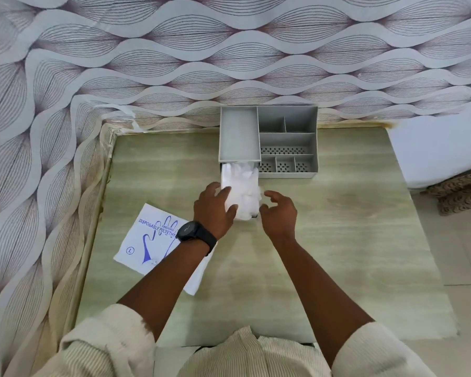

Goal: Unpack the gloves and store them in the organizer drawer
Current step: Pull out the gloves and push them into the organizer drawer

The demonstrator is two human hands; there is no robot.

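A grey desk organizer point(287, 123) stands at the table's far edge against the wall. Its drawer is pulled out toward me from the left side, stuffed with translucent white gloves point(241, 186) that hide the drawer's walls. My left hand point(215, 210), with a black watch on the wrist, rests against the left side of the glove pile, fingers lying on it. My right hand point(279, 213) hovers at the pile's right front corner, fingers curled and apart, holding nothing. The flat glove packet point(147, 240), white with blue print, lies on the table to the left, partly under my left forearm.
The pale wood-grain table point(351, 240) sits in a corner of patterned wallpaper point(52, 159). The organizer's open compartments point(286, 145) hold nothing. A white-covered surface point(441, 148) is off the table's right edge.
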